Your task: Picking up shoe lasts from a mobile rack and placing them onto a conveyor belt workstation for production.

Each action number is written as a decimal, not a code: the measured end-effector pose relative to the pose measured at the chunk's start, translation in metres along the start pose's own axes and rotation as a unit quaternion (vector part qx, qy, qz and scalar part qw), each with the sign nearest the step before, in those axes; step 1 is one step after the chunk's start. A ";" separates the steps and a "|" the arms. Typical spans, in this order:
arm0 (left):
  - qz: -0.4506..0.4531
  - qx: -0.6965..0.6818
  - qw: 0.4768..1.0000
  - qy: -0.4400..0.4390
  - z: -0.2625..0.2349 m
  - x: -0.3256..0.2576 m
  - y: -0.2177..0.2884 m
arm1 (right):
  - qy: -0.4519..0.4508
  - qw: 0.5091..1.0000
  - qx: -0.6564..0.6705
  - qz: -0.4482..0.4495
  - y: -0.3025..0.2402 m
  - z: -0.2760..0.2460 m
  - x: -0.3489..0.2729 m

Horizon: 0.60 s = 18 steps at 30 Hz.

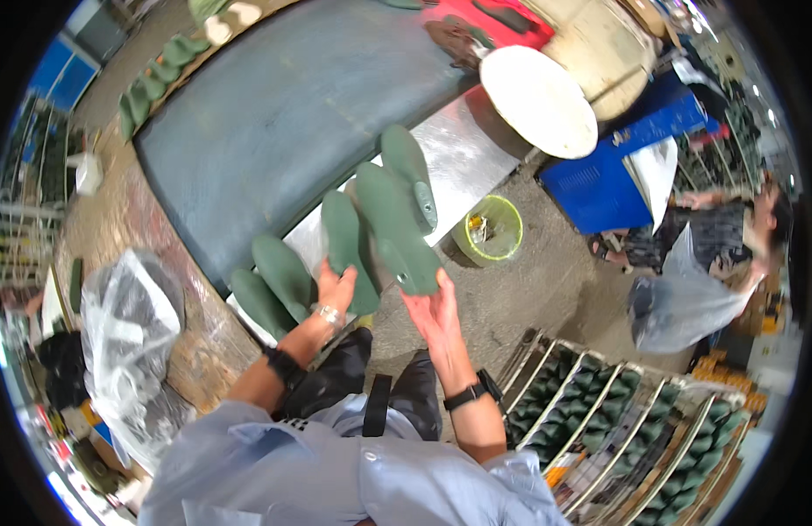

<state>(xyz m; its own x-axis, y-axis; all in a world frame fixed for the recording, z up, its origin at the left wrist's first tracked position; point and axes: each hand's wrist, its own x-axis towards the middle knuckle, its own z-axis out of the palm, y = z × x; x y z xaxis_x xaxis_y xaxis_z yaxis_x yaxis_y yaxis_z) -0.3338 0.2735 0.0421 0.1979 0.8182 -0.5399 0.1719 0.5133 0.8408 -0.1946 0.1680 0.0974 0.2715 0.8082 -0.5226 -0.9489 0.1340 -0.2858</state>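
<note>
My left hand (pixel 334 294) grips the heel end of a dark green foot-shaped shoe form (pixel 343 237), which points away from me over the metal table (pixel 463 153). My right hand (pixel 434 311) holds up two more green shoe forms: a long one (pixel 393 223) across my fingers and a second one (pixel 410 171) behind it. Two further green forms (pixel 279 280) lie side by side at the table's near edge, just left of my left hand. Both wrists carry black bands.
A wide grey conveyor belt (pixel 283 105) runs behind the table, with green forms (pixel 147 83) along its far side. A yellow-green bucket (pixel 489 230) stands on the floor. A rack (pixel 616 412) of several green forms is at lower right. A plastic sack (pixel 130 342) sits left. Another person (pixel 721 237) stands right.
</note>
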 end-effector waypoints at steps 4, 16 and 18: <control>0.036 0.004 0.999 -0.007 -0.040 -0.009 -0.039 | 0.003 0.992 0.123 0.019 0.022 -0.021 0.069; -0.076 0.086 0.991 0.062 -0.033 0.027 -0.037 | 0.087 0.981 -0.127 -0.115 -0.021 -0.046 0.007; -0.087 0.106 0.987 0.083 -0.042 0.034 -0.035 | 0.075 0.987 -0.079 -0.122 -0.035 -0.128 -0.034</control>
<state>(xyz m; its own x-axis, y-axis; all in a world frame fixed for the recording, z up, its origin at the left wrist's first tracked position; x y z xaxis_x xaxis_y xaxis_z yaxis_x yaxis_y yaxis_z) -0.3733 0.2944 -0.0041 -0.0111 0.7625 -0.6468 0.3904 0.5988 0.6993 -0.1495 0.0626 0.0224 0.5199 0.6677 -0.5328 -0.8192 0.2130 -0.5325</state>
